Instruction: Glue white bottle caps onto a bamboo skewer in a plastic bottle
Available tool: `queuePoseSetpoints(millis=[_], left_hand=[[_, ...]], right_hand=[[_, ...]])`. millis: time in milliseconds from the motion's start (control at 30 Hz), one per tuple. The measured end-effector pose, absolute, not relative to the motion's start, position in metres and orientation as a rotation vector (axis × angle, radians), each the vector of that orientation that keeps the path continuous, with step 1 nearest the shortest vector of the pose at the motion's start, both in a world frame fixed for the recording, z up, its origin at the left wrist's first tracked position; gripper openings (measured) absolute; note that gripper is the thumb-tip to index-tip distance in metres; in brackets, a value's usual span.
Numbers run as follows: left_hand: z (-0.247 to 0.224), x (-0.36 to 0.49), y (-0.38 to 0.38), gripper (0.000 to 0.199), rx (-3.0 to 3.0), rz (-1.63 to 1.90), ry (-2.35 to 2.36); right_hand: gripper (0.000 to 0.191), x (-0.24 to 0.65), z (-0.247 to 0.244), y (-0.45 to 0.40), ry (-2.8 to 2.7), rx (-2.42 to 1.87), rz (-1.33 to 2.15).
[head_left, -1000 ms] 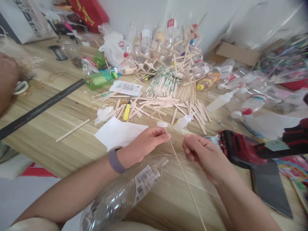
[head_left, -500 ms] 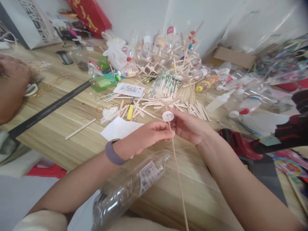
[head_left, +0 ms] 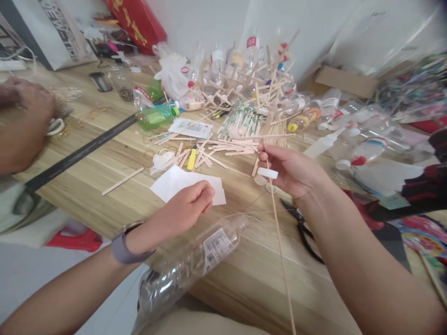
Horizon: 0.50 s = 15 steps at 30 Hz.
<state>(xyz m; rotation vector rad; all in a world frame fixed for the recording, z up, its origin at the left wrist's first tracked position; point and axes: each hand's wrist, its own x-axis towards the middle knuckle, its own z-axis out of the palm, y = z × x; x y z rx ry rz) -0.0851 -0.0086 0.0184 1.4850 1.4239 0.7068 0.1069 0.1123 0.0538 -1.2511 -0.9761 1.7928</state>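
Observation:
My right hand (head_left: pixel 284 170) pinches a thin wooden skewer (head_left: pixel 279 228) near its upper end. A white bottle cap (head_left: pixel 267 173) is threaded on the skewer just below the fingertips. Flat craft sticks (head_left: pixel 268 137) appear crossed at its top. The skewer's lower end runs off the bottom of the view. Away from it, my left hand (head_left: pixel 192 202) hovers over a sheet of white paper (head_left: pixel 174 179), fingers curled together; whatever they might hold is hidden. Below lies a clear plastic bottle (head_left: pixel 188 265) on its side. Black-handled scissors (head_left: pixel 303 228) lie beside my right forearm.
Loose craft sticks (head_left: pixel 206 156), a yellow-handled tool (head_left: pixel 192 158) and a green bottle (head_left: pixel 155 117) lie ahead. Bottles and stick pieces crowd the back. Another person's hand (head_left: pixel 31 102) works at far left. A red and black power tool (head_left: pixel 415 190) sits at right.
My left hand has let go of the skewer and moved left and down. My right hand has shifted right with the skewer, and the cap now shows edge-on.

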Motion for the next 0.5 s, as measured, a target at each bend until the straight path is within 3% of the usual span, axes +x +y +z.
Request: queuePoseSetpoints(millis=[400, 500], left_hand=[[0.007, -0.087, -0.04, 0.047, 1.987, 0.203, 1.761], [0.01, -0.079, -0.05, 0.051, 1.928, 0.093, 1.602]], right_hand=[[0.024, 0.1, 0.057, 0.117, -1.184, -1.316, 1.666], [0.023, 0.1, 0.055, 0.12, -1.352, -1.257, 1.625]])
